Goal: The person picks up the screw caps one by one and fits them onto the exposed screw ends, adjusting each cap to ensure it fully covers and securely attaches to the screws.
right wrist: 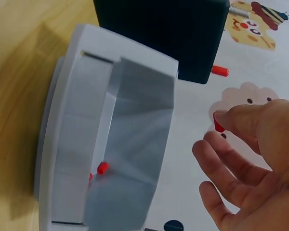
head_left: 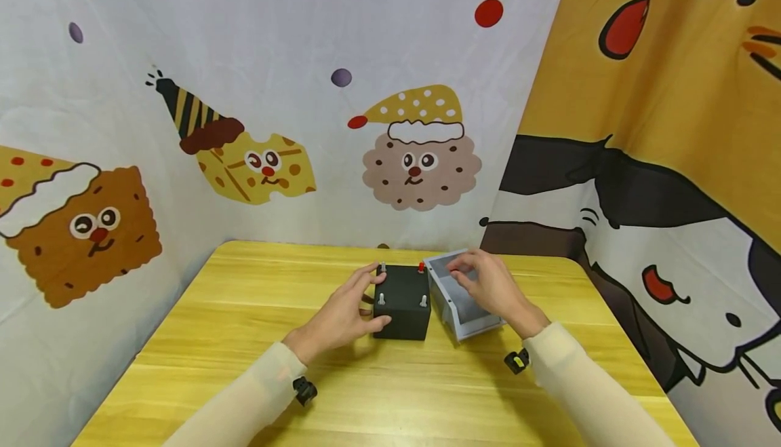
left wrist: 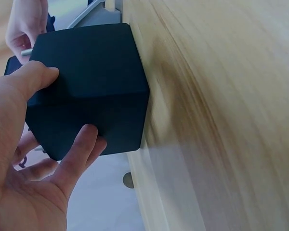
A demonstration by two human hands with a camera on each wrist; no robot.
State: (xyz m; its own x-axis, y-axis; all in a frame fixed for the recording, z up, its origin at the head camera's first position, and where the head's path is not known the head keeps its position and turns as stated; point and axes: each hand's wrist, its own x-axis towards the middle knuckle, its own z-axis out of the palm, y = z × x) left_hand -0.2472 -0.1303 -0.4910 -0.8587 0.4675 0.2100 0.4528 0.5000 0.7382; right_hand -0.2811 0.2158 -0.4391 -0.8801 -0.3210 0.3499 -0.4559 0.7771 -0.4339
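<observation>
A black box (head_left: 399, 304) has metal screws (head_left: 424, 301) standing at its top corners; the back right one bears a red cap (head_left: 421, 267). My left hand (head_left: 338, 315) holds the box's left side, thumb on the near face, as the left wrist view shows along the box (left wrist: 86, 67). Over the grey bin (head_left: 454, 291), my right hand (head_left: 497, 287) is raised. In the right wrist view, that hand (right wrist: 260, 154) pinches a small red piece (right wrist: 218, 122) between thumb and forefinger.
Small red pieces (right wrist: 103, 168) lie inside the bin, which touches or nearly touches the box's right side. Both stand towards the back of a wooden table (head_left: 403, 399). A printed cloth (head_left: 305, 60) hangs behind the table and along its sides.
</observation>
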